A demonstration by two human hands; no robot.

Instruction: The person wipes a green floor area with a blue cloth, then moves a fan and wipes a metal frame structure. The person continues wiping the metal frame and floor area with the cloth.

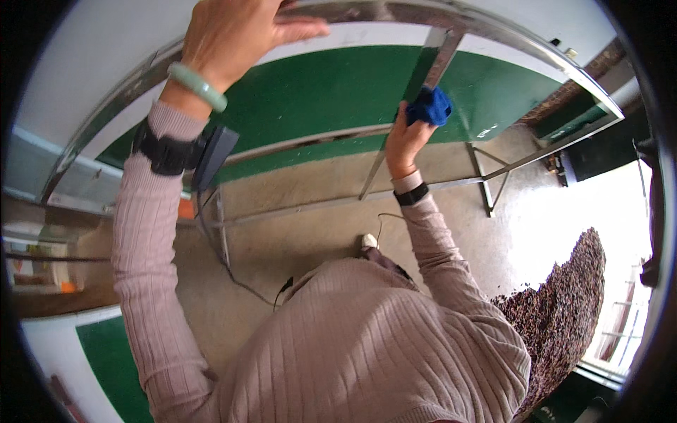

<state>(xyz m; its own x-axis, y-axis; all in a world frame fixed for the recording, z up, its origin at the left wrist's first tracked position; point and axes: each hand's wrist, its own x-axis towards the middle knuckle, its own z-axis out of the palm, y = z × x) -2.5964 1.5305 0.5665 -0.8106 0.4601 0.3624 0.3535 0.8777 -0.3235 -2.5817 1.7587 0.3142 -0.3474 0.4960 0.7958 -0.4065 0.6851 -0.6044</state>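
My right hand (408,141) grips a bunched blue cloth (431,107) against a metal upright (443,61) of a large rectangular metal frame. Reaching to the top of the view, my left hand (232,39) is beside the frame's top rail (365,12). Its thumb points right, while the other fingers are mostly cut off by the picture's edge, so I cannot tell whether it holds the rail. A pale green bangle (197,86) circles my left wrist. Below it, a black strap (172,153) carries a dark box-shaped device (216,153).
Behind the frame stands a green and white wall (328,74). The frame's lower rail (307,207) and a braced foot (489,182) are near the concrete floor (312,238). A cable (232,277) hangs by my left side. At right lies a heap of small dark pieces (563,296).
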